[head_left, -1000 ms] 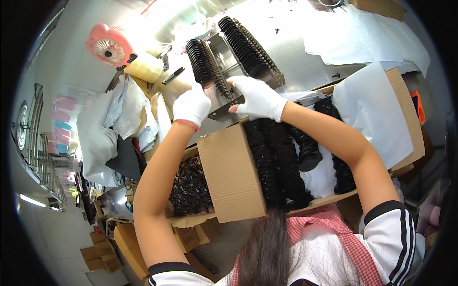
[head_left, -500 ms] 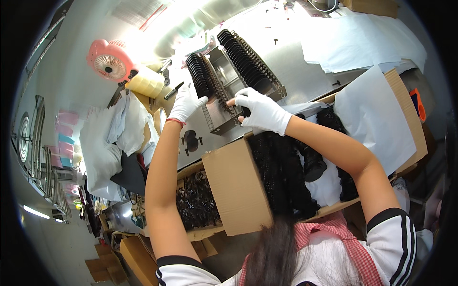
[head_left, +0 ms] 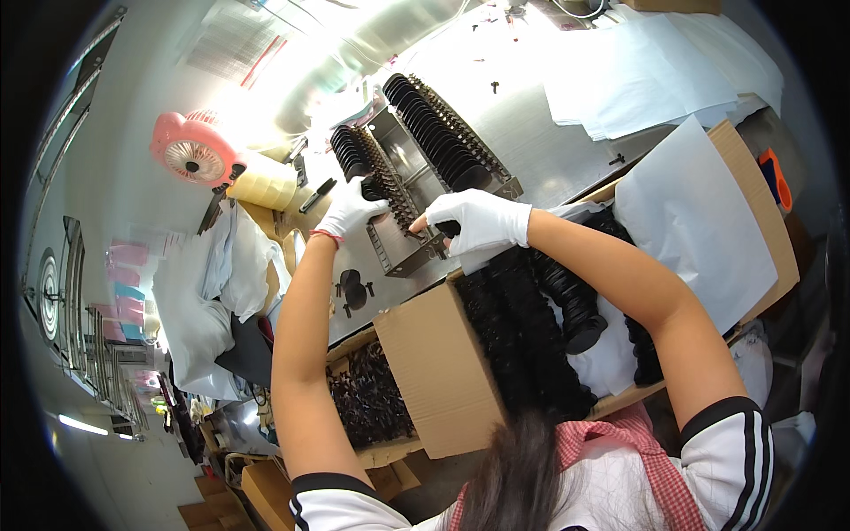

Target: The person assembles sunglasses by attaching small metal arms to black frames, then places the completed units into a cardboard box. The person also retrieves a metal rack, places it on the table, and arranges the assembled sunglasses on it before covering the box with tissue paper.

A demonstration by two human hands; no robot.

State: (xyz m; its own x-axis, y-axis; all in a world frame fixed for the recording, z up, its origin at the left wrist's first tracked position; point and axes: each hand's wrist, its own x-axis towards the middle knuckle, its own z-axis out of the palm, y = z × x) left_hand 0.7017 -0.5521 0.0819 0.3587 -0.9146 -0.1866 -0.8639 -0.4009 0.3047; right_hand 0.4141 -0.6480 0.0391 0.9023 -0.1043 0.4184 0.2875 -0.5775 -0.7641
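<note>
My left hand (head_left: 352, 211), in a white fingertip-less glove with a red band at the wrist, closes on black round discs at the near end of the left disc row (head_left: 351, 152). My right hand (head_left: 485, 221), gloved alike, is closed around a small black piece (head_left: 449, 228), mostly hidden by the fingers. Its bare index fingertip points at the brass-coloured pins beside that row. Both hands are over a metal rack (head_left: 416, 258), where a second, longer row of black discs (head_left: 440, 133) stands on the right.
Nearer me are an open carton (head_left: 440, 358) of dark small parts (head_left: 367, 389) and stacked black disc rolls (head_left: 567, 292) among white paper (head_left: 691, 212). Loose discs and screws (head_left: 352, 288), a marker (head_left: 317, 196), yellow tape rolls (head_left: 266, 180) and a pink fan (head_left: 197, 155) lie left. An orange-handled tool (head_left: 775, 181) is right.
The whole view has shifted, so rack and hands appear lower. My left fingers have closed further around the near discs. The right index finger stretches more toward the rack.
</note>
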